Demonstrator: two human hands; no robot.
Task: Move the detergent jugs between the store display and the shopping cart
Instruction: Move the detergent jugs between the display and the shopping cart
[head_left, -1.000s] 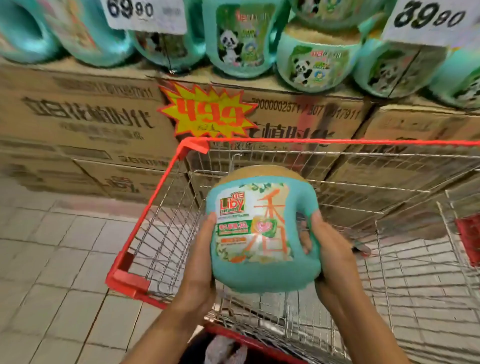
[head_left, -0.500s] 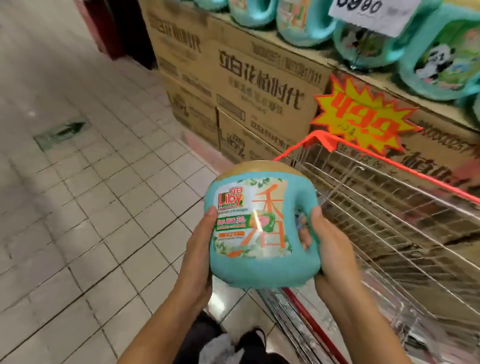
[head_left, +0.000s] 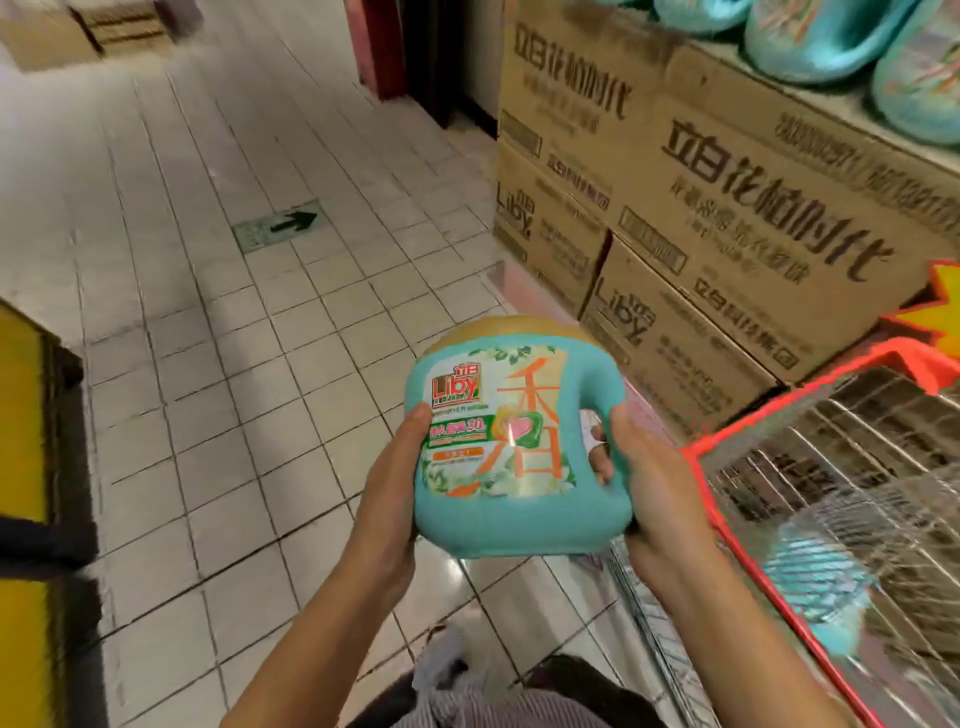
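Detergent jug held over the floor tiles, just left of the shopping cart. I have the left hand clasping its side, the right hand wrapped round its handle.

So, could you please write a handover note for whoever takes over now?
Left hand holds the detergent jug by its label side; right hand grips its handle side. Jug is held over the floor, beside the shopping cart. More jugs lie on the display boxes. A blurred teal shape in the cart may be a jug. To do: set the held jug down.
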